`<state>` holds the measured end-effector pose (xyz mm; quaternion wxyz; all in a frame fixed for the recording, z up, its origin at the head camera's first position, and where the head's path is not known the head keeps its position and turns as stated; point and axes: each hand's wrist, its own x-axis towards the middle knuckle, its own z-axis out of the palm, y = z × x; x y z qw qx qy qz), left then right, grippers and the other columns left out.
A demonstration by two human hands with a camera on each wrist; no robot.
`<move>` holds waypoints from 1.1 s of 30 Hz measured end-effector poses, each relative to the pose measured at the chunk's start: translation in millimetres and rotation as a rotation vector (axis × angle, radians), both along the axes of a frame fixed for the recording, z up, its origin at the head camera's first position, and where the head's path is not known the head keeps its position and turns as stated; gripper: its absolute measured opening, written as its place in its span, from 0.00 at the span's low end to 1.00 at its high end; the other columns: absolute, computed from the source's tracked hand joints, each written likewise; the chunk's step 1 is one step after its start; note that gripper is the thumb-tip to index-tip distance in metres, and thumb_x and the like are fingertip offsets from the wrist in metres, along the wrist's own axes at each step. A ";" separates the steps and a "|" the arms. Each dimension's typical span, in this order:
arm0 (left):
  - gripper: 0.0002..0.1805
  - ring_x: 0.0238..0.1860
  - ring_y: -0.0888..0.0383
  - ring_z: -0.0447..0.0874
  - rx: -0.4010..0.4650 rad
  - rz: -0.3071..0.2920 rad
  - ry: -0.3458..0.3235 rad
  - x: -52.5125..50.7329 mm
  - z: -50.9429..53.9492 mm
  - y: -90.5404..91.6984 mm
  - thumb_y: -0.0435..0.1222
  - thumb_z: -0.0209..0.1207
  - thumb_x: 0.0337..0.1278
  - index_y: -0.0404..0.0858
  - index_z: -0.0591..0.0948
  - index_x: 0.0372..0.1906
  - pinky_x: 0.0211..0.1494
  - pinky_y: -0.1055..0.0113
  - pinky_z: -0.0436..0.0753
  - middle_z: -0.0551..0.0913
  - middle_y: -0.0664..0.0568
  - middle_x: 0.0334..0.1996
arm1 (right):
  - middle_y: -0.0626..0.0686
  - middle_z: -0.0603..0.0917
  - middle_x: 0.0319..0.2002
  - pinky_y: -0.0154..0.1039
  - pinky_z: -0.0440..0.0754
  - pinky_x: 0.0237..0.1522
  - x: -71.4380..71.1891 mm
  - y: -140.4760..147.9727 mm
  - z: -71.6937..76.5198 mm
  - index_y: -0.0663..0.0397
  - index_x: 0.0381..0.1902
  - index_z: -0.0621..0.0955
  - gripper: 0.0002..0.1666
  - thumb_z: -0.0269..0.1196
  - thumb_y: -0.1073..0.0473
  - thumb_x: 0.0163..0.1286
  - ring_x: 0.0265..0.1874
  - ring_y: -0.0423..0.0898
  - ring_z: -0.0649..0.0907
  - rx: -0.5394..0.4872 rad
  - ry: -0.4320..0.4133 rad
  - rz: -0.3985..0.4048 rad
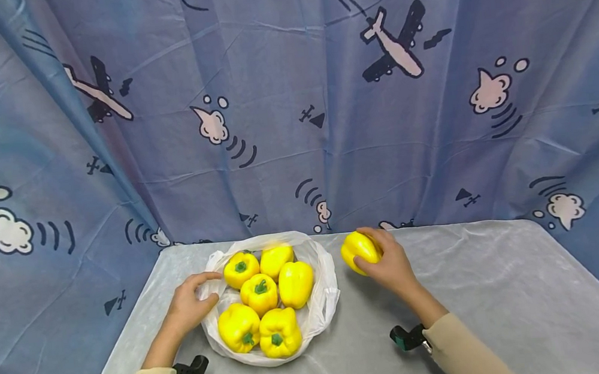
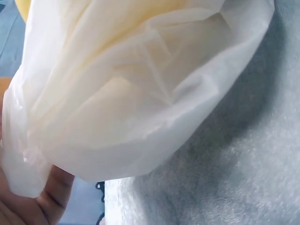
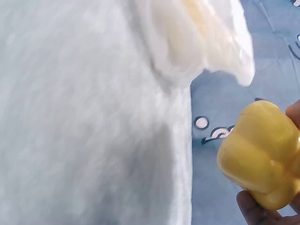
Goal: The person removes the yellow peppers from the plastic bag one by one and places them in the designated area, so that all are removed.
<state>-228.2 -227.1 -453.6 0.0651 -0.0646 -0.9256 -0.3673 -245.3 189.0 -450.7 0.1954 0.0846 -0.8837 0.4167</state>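
A white plastic bag [image 1: 326,305] lies on the table with its mouth spread wide, and several yellow bell peppers [image 1: 258,294] sit inside it. At the bag's left rim is my left hand [image 1: 188,303], its fingers and thumb curved about the plastic edge. In the left wrist view the bag [image 2: 140,117] hides part of that hand [image 2: 28,206]. To the right of the bag, my right hand [image 1: 390,259] holds one yellow bell pepper [image 1: 359,252] between thumb and fingers, above the table. The right wrist view shows this pepper [image 3: 262,150] up close.
The table [image 1: 505,299] has a grey cloth-like surface. A blue curtain [image 1: 282,122] printed with planes and clouds hangs behind it and along both sides. Each wrist carries a black strap mount [image 1: 408,337].
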 end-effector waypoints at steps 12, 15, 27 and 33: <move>0.22 0.62 0.37 0.72 -0.034 0.007 0.017 -1.2 3.7 2.4 0.31 0.63 0.49 0.39 0.81 0.53 0.67 0.41 0.69 0.79 0.36 0.56 | 0.60 0.77 0.57 0.51 0.74 0.50 -6.3 18.8 -21.9 0.53 0.59 0.77 0.35 0.70 0.59 0.49 0.50 0.56 0.77 0.012 0.010 -0.020; 0.23 0.63 0.36 0.72 -0.037 0.008 0.012 -0.8 4.0 3.2 0.32 0.64 0.48 0.38 0.80 0.55 0.67 0.41 0.69 0.78 0.35 0.57 | 0.60 0.77 0.56 0.51 0.73 0.51 -8.6 21.3 -26.0 0.53 0.59 0.77 0.35 0.70 0.60 0.49 0.50 0.57 0.77 0.016 -0.009 -0.029; 0.26 0.63 0.38 0.72 -0.033 0.037 -0.006 0.3 2.7 4.2 0.31 0.64 0.47 0.38 0.79 0.57 0.67 0.43 0.70 0.77 0.36 0.58 | 0.62 0.74 0.58 0.56 0.73 0.55 -9.0 23.1 -32.5 0.56 0.61 0.75 0.36 0.70 0.61 0.51 0.53 0.59 0.75 0.038 -0.090 -0.037; 0.26 0.61 0.38 0.74 -0.032 0.044 0.006 -0.3 2.4 3.9 0.30 0.64 0.47 0.37 0.79 0.57 0.65 0.43 0.72 0.77 0.36 0.57 | 0.63 0.73 0.59 0.56 0.72 0.55 -9.6 21.9 -32.5 0.55 0.61 0.74 0.36 0.69 0.61 0.52 0.54 0.59 0.74 0.023 -0.118 -0.042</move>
